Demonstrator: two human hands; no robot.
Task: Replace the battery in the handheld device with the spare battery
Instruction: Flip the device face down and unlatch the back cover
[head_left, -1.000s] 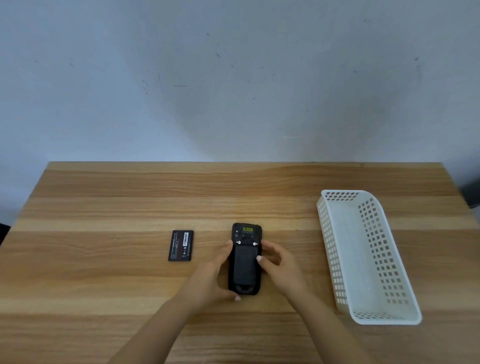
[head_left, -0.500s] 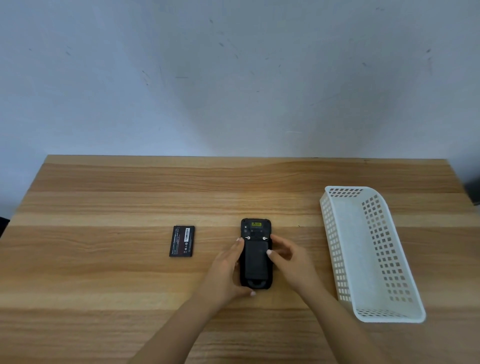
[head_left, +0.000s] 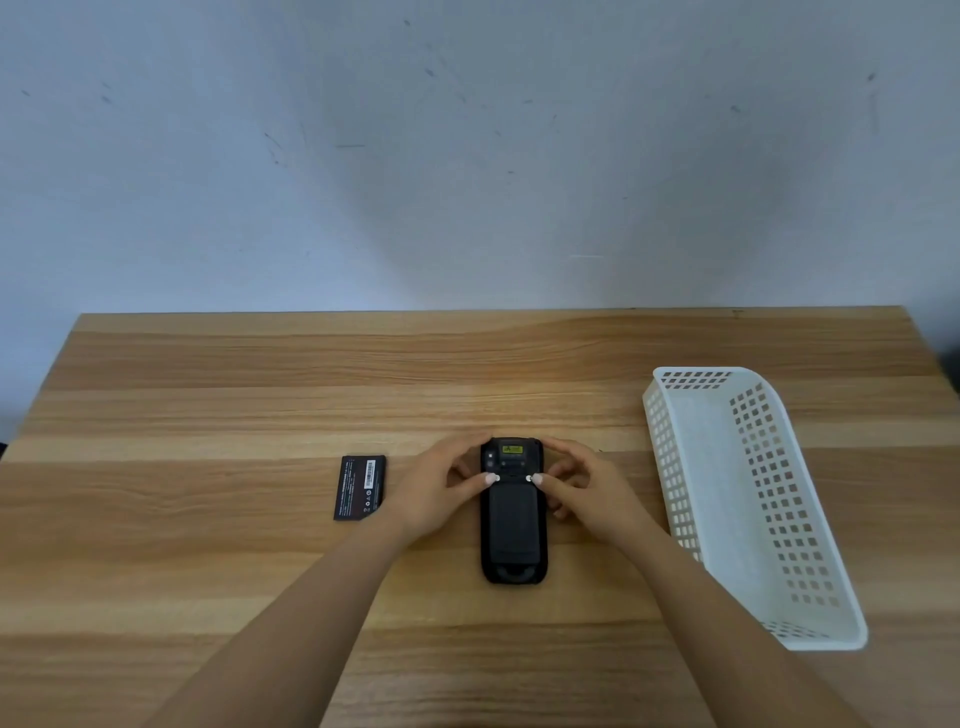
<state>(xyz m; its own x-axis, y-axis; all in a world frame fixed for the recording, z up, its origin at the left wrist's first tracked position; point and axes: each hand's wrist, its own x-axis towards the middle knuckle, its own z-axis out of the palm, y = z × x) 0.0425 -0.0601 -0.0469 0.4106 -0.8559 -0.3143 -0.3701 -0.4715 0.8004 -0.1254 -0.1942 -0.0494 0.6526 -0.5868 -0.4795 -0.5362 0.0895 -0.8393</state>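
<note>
Wooden table (head_left: 260, 545), scuffed pale wall (head_left: 467, 156)

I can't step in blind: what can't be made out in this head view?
- Handheld device: battery hidden under its closed back cover.
- Left hand and right hand hide the device's upper sides.
- Spare battery: label print too small.
</note>
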